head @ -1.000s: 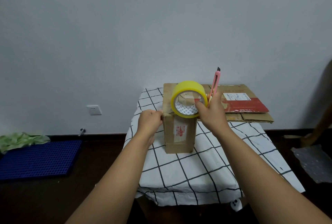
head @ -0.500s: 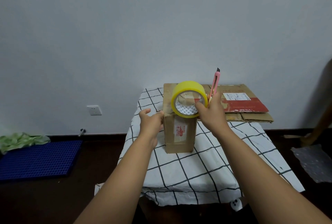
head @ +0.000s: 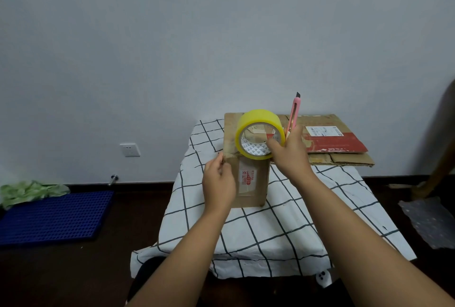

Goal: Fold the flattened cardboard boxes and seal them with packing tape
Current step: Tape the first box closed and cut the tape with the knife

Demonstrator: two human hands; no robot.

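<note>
You are standing a folded cardboard box (head: 251, 181) upright on the table (head: 283, 230), which is wearing a white cloth with a black grid. Everything below is placed against that box.

Your right hand (head: 291, 154) is gripping the yellow roll of packing tape (head: 258, 133) at the box's top front edge, thumb curling into the roll's core and fingers wrapping its far side. The same hand is also holding a pink utility knife (head: 294, 114), which is pointing up just right of the roll with its dark blade tip showing.

Your left hand (head: 218, 182) is lying against the box's left front corner, fingers held loosely and reaching up toward the top edge. Whether the fingertips are pinching a tape end there is too small to tell.

Behind the box and to its right, flattened cardboard boxes (head: 339, 145) are lying in a stack on the table, the top one showing a red panel and a white label.

Left of the box, down on the dark floor, a blue perforated mat (head: 51, 218) is lying with a green crumpled cloth (head: 29, 191) at its far edge. A white wall socket (head: 129, 150) is sitting on the wall above them.
</note>
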